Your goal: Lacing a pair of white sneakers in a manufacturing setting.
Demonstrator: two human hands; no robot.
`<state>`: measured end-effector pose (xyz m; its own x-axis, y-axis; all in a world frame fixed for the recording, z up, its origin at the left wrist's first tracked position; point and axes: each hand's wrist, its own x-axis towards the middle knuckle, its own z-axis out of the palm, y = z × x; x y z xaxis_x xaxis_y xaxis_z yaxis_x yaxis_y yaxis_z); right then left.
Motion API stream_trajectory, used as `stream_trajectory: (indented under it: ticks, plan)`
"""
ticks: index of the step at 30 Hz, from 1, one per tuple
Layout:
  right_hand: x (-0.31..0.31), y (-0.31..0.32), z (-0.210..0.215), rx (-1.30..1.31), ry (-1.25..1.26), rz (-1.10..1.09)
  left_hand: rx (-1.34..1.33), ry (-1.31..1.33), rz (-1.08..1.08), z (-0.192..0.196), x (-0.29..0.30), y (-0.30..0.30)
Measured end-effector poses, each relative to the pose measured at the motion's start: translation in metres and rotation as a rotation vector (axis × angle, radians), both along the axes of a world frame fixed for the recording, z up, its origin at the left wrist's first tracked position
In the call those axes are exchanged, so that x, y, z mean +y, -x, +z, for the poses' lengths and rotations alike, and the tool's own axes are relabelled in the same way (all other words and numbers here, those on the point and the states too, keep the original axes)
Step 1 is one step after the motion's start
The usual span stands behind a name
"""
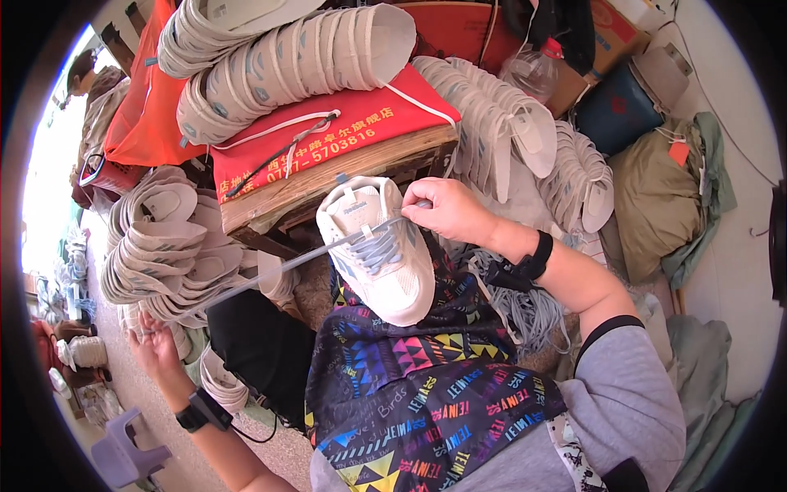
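A white sneaker (407, 291) with grey-blue laces crossed over its tongue rests toe toward me on my lap, over a dark patterned apron (393, 394). One grey shoelace (307, 256) runs taut from the sneaker's upper eyelets out to the lower left. At its far end my left hand (157, 348) is held out low to the side, fingers curled on the lace. My right hand (443, 209) is closed in a pinch at the sneaker's right collar edge, gripping the lace there.
Before me stands a wooden bench (262, 209) under a red cloth bag (303, 139), with nested shoe uppers (287, 74) on top. More stacked uppers (156, 246) lie left and others (492, 115) right. Bundled grey laces (529, 316) hang beside my right thigh. A purple stool (127, 451) stands lower left.
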<state>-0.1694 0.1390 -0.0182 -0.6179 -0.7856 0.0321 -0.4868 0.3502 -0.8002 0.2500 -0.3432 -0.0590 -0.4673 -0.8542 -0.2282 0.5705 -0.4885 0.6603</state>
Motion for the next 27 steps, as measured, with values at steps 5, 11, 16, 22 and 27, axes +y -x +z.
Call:
stream_trajectory:
  ticks: [5, 11, 16, 22, 27]
  plan:
    - [-0.004, 0.002, 0.012, 0.075, -0.05, 0.092, -0.054, -0.138, 0.209, -0.008, 0.016, 0.013]
    - [-0.016, -0.001, 0.019, 0.403, -0.142, 0.203, -0.122, 0.033, 0.412, 0.027, 0.048, 0.064]
    - [-0.027, -0.007, 0.013, 0.607, -0.131, 0.26, -0.169, 0.442, 0.314, 0.053, 0.073, 0.084]
    - [-0.028, -0.013, 0.036, 0.897, -0.006, 0.291, -0.596, 0.77, 0.104, 0.066, 0.149, 0.133]
    - [-0.031, -0.012, 0.023, 0.74, 0.027, 0.348, -0.601, 0.732, -0.333, 0.057, 0.248, 0.196]
